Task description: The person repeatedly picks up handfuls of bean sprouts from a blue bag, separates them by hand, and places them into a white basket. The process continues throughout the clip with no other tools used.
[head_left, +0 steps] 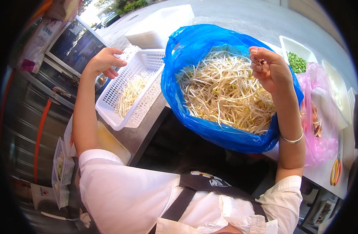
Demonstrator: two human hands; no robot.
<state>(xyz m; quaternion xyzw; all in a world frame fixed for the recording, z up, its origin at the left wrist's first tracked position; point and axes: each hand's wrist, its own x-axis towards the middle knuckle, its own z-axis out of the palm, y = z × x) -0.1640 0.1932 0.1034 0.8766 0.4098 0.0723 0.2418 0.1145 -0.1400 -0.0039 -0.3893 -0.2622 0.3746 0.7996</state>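
A big blue plastic bag (172, 84), wide open at the top, holds a heap of bean sprouts (226, 89). To its left stands a white perforated basket (153, 56) with a smaller pile of bean sprouts (131, 93) in it. My left hand (105, 62) hovers by the basket's far left edge, fingers apart and nothing in them. Above the right side of the bag is my right hand (270, 70), its fingers curled and the thumb and index finger together. Something small and brownish shows among those fingers, too little to name.
White stacked containers (161, 29) stand behind the basket. On the right are a tub of chopped greens (297, 62), a pink plastic bag (317, 113) and orange-handled scissors (335, 171). A cutting board (112, 142) lies near my left arm, and small white baskets (62, 167) sit farther left.
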